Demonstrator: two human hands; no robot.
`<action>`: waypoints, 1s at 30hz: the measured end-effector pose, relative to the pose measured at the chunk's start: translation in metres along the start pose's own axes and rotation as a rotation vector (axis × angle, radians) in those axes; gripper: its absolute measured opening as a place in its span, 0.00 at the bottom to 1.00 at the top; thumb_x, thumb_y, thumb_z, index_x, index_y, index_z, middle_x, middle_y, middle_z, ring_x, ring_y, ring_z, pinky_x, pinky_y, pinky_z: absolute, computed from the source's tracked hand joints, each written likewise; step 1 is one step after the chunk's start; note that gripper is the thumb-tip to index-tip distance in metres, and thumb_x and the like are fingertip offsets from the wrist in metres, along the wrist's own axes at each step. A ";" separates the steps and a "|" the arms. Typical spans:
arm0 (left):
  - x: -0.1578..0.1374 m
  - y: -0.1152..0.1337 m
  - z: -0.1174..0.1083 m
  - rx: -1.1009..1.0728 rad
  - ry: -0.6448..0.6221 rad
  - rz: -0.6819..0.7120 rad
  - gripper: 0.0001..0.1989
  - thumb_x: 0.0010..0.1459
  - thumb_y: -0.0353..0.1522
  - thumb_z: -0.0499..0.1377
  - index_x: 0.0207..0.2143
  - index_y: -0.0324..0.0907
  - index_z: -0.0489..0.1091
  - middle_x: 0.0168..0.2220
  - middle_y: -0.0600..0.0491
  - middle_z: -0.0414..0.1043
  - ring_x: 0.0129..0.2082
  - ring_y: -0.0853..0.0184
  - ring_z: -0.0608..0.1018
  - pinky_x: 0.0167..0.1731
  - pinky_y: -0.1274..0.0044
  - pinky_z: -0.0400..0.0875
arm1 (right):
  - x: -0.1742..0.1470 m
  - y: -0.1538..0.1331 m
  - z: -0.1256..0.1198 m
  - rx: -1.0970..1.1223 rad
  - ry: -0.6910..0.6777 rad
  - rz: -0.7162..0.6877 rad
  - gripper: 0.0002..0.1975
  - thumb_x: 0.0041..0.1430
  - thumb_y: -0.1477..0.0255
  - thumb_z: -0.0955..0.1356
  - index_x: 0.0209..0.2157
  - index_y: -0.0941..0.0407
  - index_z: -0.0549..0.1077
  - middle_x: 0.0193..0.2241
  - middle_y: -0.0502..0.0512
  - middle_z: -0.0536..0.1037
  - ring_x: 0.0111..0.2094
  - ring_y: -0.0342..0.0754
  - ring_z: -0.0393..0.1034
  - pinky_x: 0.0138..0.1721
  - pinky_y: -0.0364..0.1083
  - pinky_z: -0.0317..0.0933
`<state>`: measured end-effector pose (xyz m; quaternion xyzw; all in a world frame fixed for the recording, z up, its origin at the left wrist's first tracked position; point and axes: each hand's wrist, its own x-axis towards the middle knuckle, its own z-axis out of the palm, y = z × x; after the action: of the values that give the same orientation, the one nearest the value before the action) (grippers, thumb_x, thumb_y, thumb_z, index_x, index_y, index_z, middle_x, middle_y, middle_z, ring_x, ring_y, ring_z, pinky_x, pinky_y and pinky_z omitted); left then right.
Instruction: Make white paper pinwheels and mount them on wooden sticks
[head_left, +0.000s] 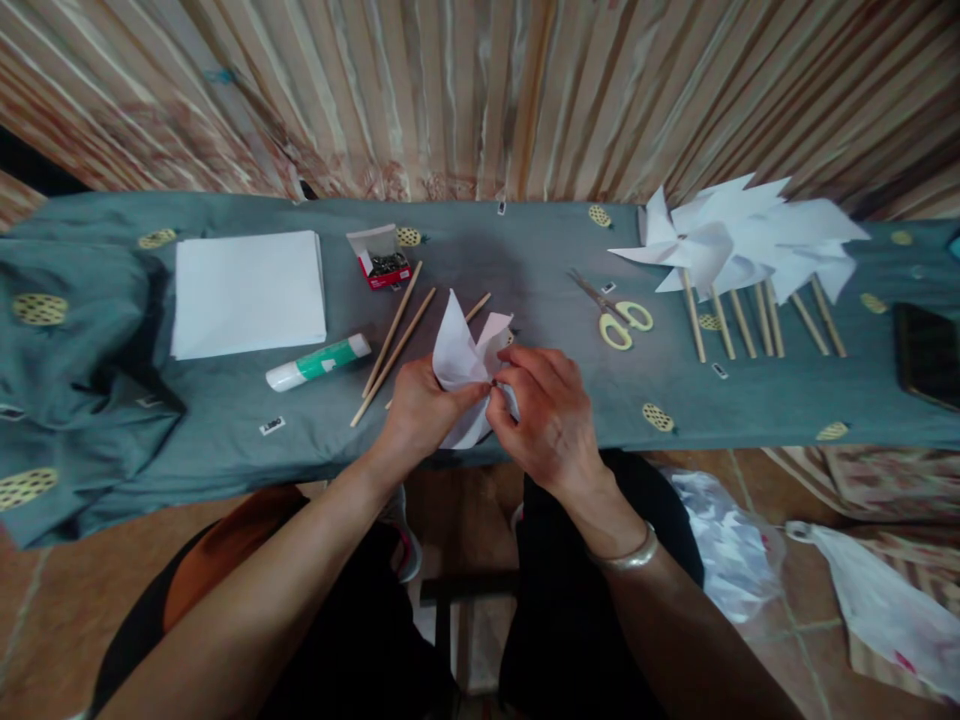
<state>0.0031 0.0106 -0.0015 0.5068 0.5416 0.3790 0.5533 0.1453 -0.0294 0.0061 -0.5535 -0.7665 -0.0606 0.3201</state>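
Note:
A white paper pinwheel (459, 350) with folded blades is held over the table's front edge. My left hand (427, 408) is closed on it from the left, the thumb pressed near its centre. From the right, my right hand (546, 410) pinches at the same centre with thumb and index finger; whether a small pin is between them I cannot make out. Just beyond the hands lie wooden sticks (399, 350), one partly hidden behind the pinwheel. A small red box (386, 265) of dark metal pins stands open behind the sticks.
At left are a stack of white paper (249, 295) and a green-and-white glue stick (319, 362). Scissors (616, 318) with yellow handles lie right of the hands. Several finished pinwheels (757, 240) overlap at the right, near a dark phone (928, 352). Plastic bags (727, 545) rest on the floor.

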 end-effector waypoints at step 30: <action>-0.007 0.014 -0.005 -0.284 0.047 -0.177 0.13 0.32 0.28 0.69 0.27 0.39 0.77 0.29 0.52 0.81 0.28 0.63 0.79 0.33 0.74 0.74 | -0.011 0.042 -0.015 0.256 -0.049 0.396 0.12 0.61 0.69 0.65 0.44 0.56 0.76 0.46 0.61 0.79 0.50 0.55 0.71 0.54 0.57 0.63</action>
<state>-0.0007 0.0072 0.0142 0.3648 0.5381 0.4131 0.6377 0.1910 -0.0291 0.0012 -0.6492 -0.6520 0.1146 0.3745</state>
